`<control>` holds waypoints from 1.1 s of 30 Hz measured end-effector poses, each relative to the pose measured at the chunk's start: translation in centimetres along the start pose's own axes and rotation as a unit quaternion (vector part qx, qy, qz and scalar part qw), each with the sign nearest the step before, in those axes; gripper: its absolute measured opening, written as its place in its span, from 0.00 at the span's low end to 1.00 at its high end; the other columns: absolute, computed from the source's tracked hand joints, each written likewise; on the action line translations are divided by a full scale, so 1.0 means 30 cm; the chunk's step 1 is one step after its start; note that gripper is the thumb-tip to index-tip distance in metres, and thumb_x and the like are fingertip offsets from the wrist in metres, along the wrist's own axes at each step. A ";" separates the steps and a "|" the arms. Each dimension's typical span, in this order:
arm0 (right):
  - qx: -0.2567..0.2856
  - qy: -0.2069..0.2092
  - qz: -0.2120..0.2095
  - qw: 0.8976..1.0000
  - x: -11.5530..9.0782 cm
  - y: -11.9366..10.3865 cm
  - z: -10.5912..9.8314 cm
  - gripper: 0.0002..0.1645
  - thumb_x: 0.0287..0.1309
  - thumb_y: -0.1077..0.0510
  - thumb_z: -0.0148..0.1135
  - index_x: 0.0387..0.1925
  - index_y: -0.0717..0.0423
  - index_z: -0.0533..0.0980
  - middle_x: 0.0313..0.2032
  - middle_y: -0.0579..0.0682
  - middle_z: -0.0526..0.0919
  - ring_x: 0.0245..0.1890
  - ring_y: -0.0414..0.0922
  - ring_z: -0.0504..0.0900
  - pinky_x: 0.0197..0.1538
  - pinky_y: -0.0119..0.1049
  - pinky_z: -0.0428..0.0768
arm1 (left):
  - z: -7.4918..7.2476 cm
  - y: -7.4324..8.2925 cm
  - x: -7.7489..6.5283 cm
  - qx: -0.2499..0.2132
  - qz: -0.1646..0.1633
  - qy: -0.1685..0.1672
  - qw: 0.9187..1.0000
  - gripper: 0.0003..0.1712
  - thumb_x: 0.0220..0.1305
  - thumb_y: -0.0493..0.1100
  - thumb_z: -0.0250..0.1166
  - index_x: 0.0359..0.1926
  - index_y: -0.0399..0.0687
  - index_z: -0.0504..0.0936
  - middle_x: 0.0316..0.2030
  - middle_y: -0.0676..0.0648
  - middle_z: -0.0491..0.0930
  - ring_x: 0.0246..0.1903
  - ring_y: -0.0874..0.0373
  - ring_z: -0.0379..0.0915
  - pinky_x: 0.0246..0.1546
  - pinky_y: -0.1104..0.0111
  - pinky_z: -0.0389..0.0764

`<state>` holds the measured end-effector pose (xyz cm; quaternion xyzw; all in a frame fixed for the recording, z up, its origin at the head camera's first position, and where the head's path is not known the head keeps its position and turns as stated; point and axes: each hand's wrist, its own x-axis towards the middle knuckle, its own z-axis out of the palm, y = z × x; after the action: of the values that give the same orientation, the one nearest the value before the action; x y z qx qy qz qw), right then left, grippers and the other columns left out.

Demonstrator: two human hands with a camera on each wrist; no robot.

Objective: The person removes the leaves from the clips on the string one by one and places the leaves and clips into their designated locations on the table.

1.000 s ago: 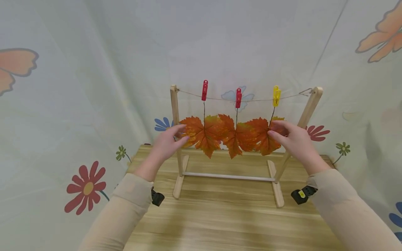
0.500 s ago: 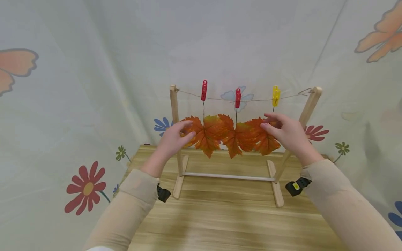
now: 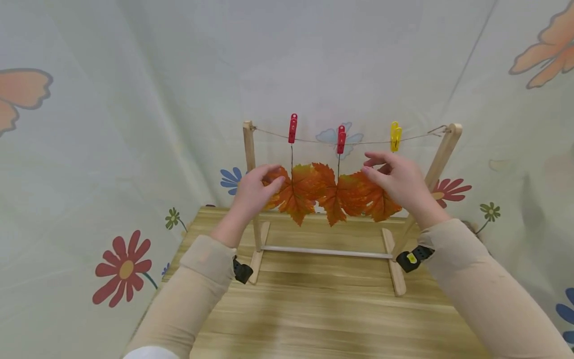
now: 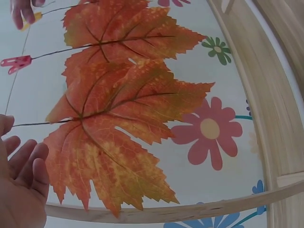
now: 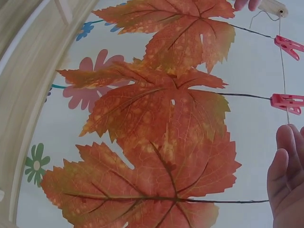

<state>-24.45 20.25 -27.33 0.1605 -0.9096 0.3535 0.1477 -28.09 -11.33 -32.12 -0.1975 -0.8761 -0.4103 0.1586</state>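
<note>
Three orange-red artificial leaves hang side by side: a left leaf (image 3: 293, 194), a middle leaf (image 3: 335, 197) and a right leaf (image 3: 381, 202). Two red clothespins (image 3: 293, 128) and a yellow clothespin (image 3: 395, 137) hold their stems on a thin string (image 3: 367, 143). My left hand (image 3: 257, 189) is at the left leaf's outer side, fingers loosely bent and holding nothing. Over the right leaf's upper part hovers my right hand (image 3: 400, 182), also holding nothing; it hides that leaf's stem. In the right wrist view the stem passes behind my right hand (image 5: 289, 180); whether they touch is unclear.
A wooden frame carries the string between a left post (image 3: 249, 149) and a right post (image 3: 444, 152), with a pale crossbar (image 3: 327, 252) low down. It stands on a wood-grain table (image 3: 314, 309). Behind hangs a cloth (image 3: 336, 65) printed with flowers and butterflies.
My right hand has left the right leaf's stem and moved up and left. My left hand has shifted right and slightly up, over the left leaf's edge. The leaves hang nearly unchanged.
</note>
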 end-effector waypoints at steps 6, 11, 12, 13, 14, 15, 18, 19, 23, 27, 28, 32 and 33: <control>0.010 0.003 -0.007 1.000 0.014 -0.013 0.009 0.28 0.61 0.47 0.59 0.60 0.52 0.71 0.47 0.50 0.80 0.38 0.45 0.78 0.37 0.34 0.76 | -0.011 0.029 0.017 -0.017 -0.032 -0.003 0.999 0.23 0.64 0.49 0.61 0.59 0.52 0.75 0.48 0.52 0.78 0.34 0.56 0.71 0.28 0.66 0.72; 0.026 0.007 -0.001 1.000 0.029 -0.043 0.010 0.28 0.60 0.45 0.59 0.60 0.51 0.72 0.47 0.48 0.80 0.36 0.44 0.78 0.34 0.32 0.75 | -0.019 0.047 0.046 -0.045 -0.059 0.003 0.997 0.24 0.63 0.51 0.61 0.60 0.54 0.74 0.49 0.53 0.78 0.35 0.56 0.69 0.31 0.66 0.73; 0.028 0.010 -0.001 1.000 0.033 -0.050 0.012 0.27 0.60 0.46 0.59 0.59 0.51 0.72 0.47 0.48 0.80 0.35 0.44 0.78 0.33 0.31 0.75 | -0.018 0.049 0.051 -0.049 -0.062 0.003 0.997 0.24 0.63 0.51 0.61 0.60 0.54 0.74 0.50 0.53 0.78 0.36 0.56 0.70 0.33 0.67 0.74; 0.031 0.013 -0.003 0.999 0.035 -0.059 0.013 0.27 0.60 0.46 0.60 0.59 0.51 0.72 0.47 0.49 0.80 0.36 0.44 0.78 0.33 0.31 0.75 | -0.017 0.050 0.054 -0.052 -0.067 0.003 0.996 0.24 0.63 0.51 0.61 0.60 0.54 0.74 0.50 0.53 0.78 0.38 0.56 0.70 0.35 0.67 0.74; 0.033 0.016 -0.004 0.999 0.038 -0.067 0.016 0.27 0.60 0.47 0.60 0.59 0.51 0.73 0.47 0.49 0.80 0.36 0.45 0.78 0.33 0.31 0.75 | -0.015 0.051 0.056 -0.055 -0.071 0.003 0.996 0.24 0.63 0.51 0.61 0.60 0.54 0.74 0.50 0.53 0.78 0.39 0.57 0.71 0.36 0.67 0.75; 0.036 0.017 -0.004 0.999 0.040 -0.076 0.019 0.26 0.60 0.47 0.60 0.58 0.51 0.73 0.47 0.49 0.80 0.36 0.45 0.78 0.33 0.31 0.75 | -0.012 0.052 0.057 -0.063 -0.075 0.004 0.995 0.23 0.63 0.50 0.61 0.59 0.54 0.74 0.50 0.53 0.78 0.40 0.56 0.72 0.37 0.66 0.75; 0.053 0.016 -0.007 0.998 0.044 -0.101 0.034 0.25 0.60 0.47 0.61 0.56 0.52 0.74 0.47 0.49 0.80 0.35 0.45 0.78 0.32 0.32 0.76 | -0.001 0.053 0.056 -0.084 -0.083 0.005 0.993 0.22 0.63 0.48 0.61 0.58 0.52 0.75 0.51 0.52 0.78 0.41 0.55 0.73 0.38 0.65 0.76; 0.060 0.014 -0.006 0.998 0.044 -0.110 0.038 0.24 0.60 0.47 0.61 0.56 0.52 0.74 0.47 0.49 0.79 0.34 0.45 0.77 0.31 0.32 0.76 | 0.003 0.053 0.056 -0.088 -0.084 0.006 0.993 0.21 0.64 0.47 0.61 0.58 0.52 0.75 0.50 0.51 0.78 0.42 0.55 0.73 0.38 0.65 0.77; 0.086 0.004 -0.005 0.996 0.050 -0.140 0.056 0.23 0.59 0.47 0.61 0.54 0.51 0.75 0.47 0.46 0.78 0.31 0.47 0.75 0.28 0.34 0.74 | 0.021 0.055 0.057 -0.085 -0.084 0.013 0.993 0.19 0.64 0.46 0.61 0.56 0.51 0.76 0.50 0.51 0.78 0.43 0.54 0.74 0.41 0.64 0.77; 0.101 -0.003 -0.008 0.995 0.064 -0.181 0.065 0.25 0.59 0.46 0.61 0.56 0.49 0.73 0.47 0.45 0.78 0.31 0.48 0.76 0.28 0.34 0.74 | 0.036 0.060 0.064 -0.080 -0.080 0.018 0.993 0.19 0.63 0.46 0.61 0.55 0.49 0.76 0.50 0.50 0.78 0.45 0.54 0.75 0.45 0.64 0.76; 0.102 -0.004 -0.010 0.995 0.070 -0.193 0.068 0.25 0.59 0.47 0.61 0.56 0.49 0.73 0.46 0.45 0.78 0.31 0.49 0.76 0.28 0.35 0.74 | 0.040 0.061 0.065 -0.079 -0.081 0.017 0.993 0.20 0.63 0.46 0.61 0.55 0.49 0.76 0.50 0.50 0.78 0.45 0.55 0.74 0.46 0.64 0.76; 0.095 -0.013 -0.021 0.995 0.096 -0.238 0.079 0.25 0.58 0.47 0.62 0.56 0.50 0.73 0.47 0.46 0.79 0.32 0.48 0.75 0.30 0.36 0.74 | 0.054 0.059 0.069 -0.075 -0.087 0.027 0.993 0.19 0.63 0.47 0.61 0.55 0.48 0.77 0.50 0.50 0.78 0.46 0.55 0.73 0.46 0.64 0.76; 0.093 -0.017 -0.021 0.995 0.102 -0.247 0.081 0.26 0.58 0.47 0.62 0.57 0.50 0.73 0.47 0.46 0.78 0.32 0.48 0.74 0.30 0.37 0.73 | 0.057 0.057 0.070 -0.073 -0.089 0.031 0.993 0.19 0.63 0.47 0.61 0.54 0.48 0.77 0.49 0.51 0.78 0.47 0.56 0.73 0.46 0.64 0.76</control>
<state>-24.66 12.81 -23.47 0.1985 -0.8716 0.4306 0.1243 -29.28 -8.53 -31.13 -0.1169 -0.8524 -0.4918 0.1335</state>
